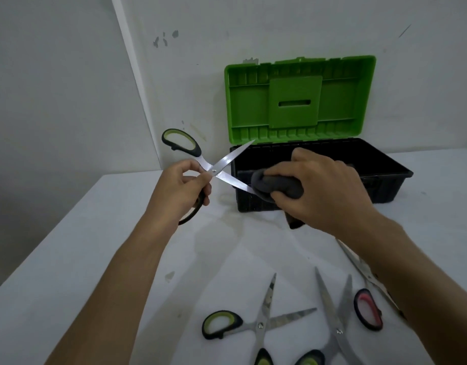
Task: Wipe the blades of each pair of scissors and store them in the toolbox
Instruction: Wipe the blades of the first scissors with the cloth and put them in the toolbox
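Note:
My left hand [181,187] holds a pair of green-and-black scissors [219,165] in the air, blades spread wide open. One handle loop sticks up at the upper left, the other hangs below my fingers. My right hand [322,188] grips a dark grey cloth [273,184] folded around the tip of the lower blade. Behind my hands stands the toolbox [385,164], a black tub with its green lid [300,98] upright against the wall.
On the white table near me lie two more open green-handled scissors [261,320] [335,320] and a red-handled pair [368,308], partly under my right forearm. A wall corner runs down at the left behind the table.

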Demonstrator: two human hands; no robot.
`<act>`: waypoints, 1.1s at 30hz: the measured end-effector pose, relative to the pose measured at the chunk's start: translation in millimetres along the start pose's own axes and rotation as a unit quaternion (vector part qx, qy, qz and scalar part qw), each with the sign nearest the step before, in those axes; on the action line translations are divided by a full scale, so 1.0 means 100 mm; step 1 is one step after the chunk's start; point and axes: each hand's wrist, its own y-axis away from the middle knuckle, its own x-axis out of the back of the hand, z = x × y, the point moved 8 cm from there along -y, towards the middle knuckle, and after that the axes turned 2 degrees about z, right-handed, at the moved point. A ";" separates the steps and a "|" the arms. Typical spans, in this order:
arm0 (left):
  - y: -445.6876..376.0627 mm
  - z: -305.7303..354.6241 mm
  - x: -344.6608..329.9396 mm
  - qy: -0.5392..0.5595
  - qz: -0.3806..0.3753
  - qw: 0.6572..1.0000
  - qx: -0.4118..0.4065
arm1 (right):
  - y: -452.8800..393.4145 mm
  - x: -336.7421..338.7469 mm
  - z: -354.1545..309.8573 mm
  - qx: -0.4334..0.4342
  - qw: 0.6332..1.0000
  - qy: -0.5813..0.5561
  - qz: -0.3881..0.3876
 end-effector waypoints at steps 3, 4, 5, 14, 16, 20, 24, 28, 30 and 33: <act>0.01 0.08 -0.03 -0.016 0.000 1.000 -0.025 | 0.00 0.02 -0.20 0.032 0.999 -0.031 0.016; 0.02 0.10 -0.04 -0.006 0.002 1.000 -0.028 | 0.00 -0.04 -0.24 0.038 0.999 -0.023 -0.006; 0.02 0.11 -0.03 0.006 0.009 1.000 -0.028 | -0.01 -0.11 -0.26 0.036 0.999 -0.011 -0.033; -0.07 0.04 0.11 0.056 0.056 0.997 -0.021 | 0.02 -0.41 0.06 -0.022 0.986 -0.068 -0.149; -0.05 0.04 0.05 0.070 0.040 0.997 -0.014 | 0.07 -0.62 0.01 -0.025 0.977 -0.113 -0.177; -0.02 0.05 -0.03 0.090 0.019 0.996 0.006 | 0.20 -0.91 0.03 -0.035 0.949 -0.151 -0.273; 0.02 0.15 -0.07 0.013 0.025 0.998 -0.054 | 0.03 -0.48 0.20 -0.083 0.964 -0.208 -0.141; 0.19 0.44 -0.17 -0.149 0.075 0.954 -0.247 | 0.06 -0.24 0.15 -0.185 0.875 -0.416 -0.162; 0.27 0.53 -0.27 -0.202 0.075 0.920 -0.326 | 0.14 -0.26 0.04 -0.210 0.827 -0.467 -0.231; 0.33 0.56 -0.38 -0.243 0.080 0.901 -0.350 | 0.20 -0.31 0.03 -0.202 0.815 -0.478 -0.256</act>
